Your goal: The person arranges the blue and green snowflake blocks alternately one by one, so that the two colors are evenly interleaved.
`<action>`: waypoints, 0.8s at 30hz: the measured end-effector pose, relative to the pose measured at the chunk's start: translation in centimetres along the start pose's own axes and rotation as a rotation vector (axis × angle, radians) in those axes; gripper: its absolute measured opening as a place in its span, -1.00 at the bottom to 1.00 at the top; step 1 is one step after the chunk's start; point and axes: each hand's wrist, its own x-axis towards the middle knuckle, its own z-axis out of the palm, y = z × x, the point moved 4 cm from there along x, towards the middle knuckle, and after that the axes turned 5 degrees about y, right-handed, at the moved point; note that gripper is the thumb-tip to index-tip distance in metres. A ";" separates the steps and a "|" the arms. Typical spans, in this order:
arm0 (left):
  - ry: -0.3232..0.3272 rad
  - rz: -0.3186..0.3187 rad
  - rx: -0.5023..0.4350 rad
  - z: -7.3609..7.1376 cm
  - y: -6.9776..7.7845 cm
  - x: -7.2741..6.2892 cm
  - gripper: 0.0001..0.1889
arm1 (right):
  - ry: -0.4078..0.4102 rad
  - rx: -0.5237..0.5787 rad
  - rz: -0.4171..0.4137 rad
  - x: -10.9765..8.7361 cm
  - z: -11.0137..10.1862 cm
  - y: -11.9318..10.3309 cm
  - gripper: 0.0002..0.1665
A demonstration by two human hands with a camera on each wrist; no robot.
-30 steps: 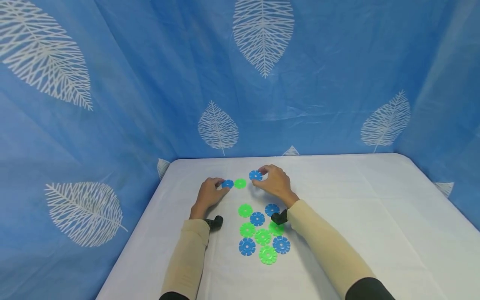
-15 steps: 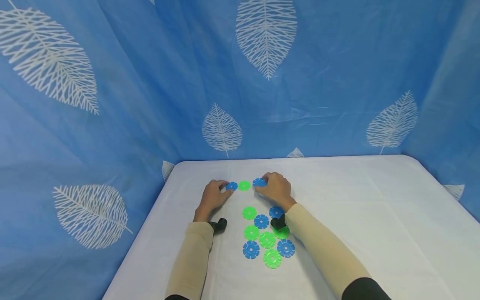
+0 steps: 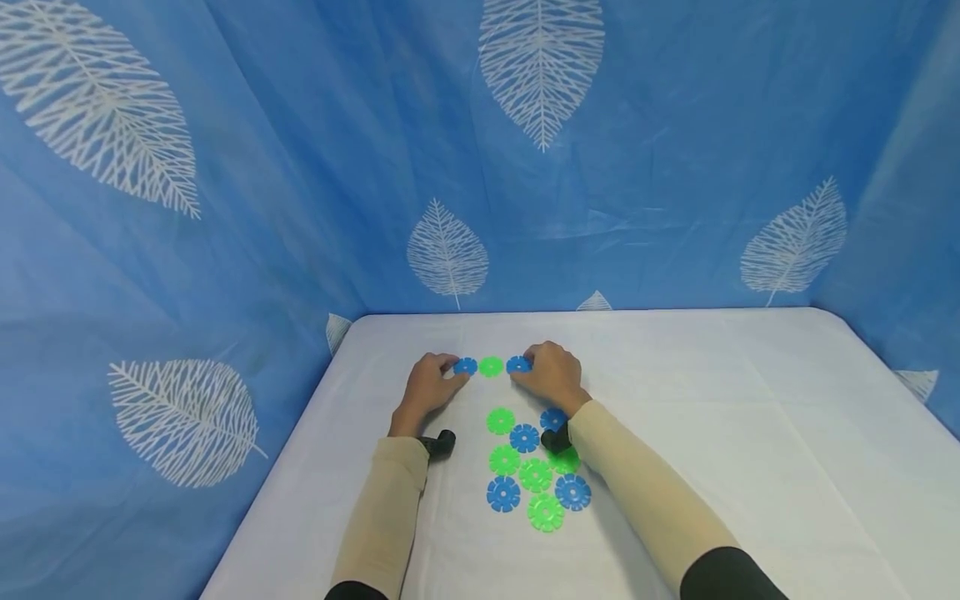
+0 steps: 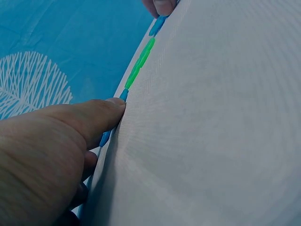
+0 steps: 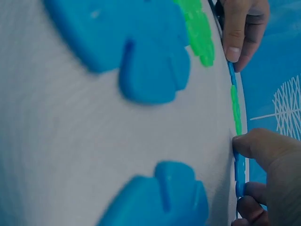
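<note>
Between thumb and fingers, my left hand (image 3: 429,385) holds a flat blue interlocking disc (image 3: 467,367) with a notched rim, low at the white table. My right hand (image 3: 553,372) pinches a second blue disc (image 3: 517,364) by its right side. A bright green disc (image 3: 491,367) lies between the two, forming a row with them. In the left wrist view the thumb is on the near edge of the left blue disc (image 4: 104,138). The right wrist view shows the right blue disc (image 5: 240,174) edge-on, partly covered by thumb and fingers, just below the green disc (image 5: 235,108).
Several green and blue discs (image 3: 536,475) lie grouped on the table (image 3: 712,458) nearer the body. The right wrist's black strap mount (image 3: 556,439) overlaps some of them. A blue curtain (image 3: 660,167) with white leaf prints stands behind the table's far edge and along its left.
The right hand has come down with its blue disc, bringing it level with the green disc, at its right. The left hand keeps its place on its disc. The head view has shifted slightly.
</note>
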 end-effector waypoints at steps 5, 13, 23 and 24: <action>0.000 0.000 0.007 0.0 -0.1 0.1 -0.52 | -0.039 -0.009 -0.001 0.2 -0.1 0.0 -0.36; 0.004 -0.002 0.005 0.0 -0.4 0.2 -0.52 | -0.084 0.007 0.003 0.3 -0.2 -0.2 -0.34; -0.007 0.000 0.008 0.0 -0.2 0.1 -0.52 | -0.002 0.096 0.005 -0.6 -1.0 0.5 -0.34; -0.010 0.001 0.009 0.0 -0.1 0.1 -0.52 | 0.009 0.103 0.006 -0.7 -1.1 0.6 -0.37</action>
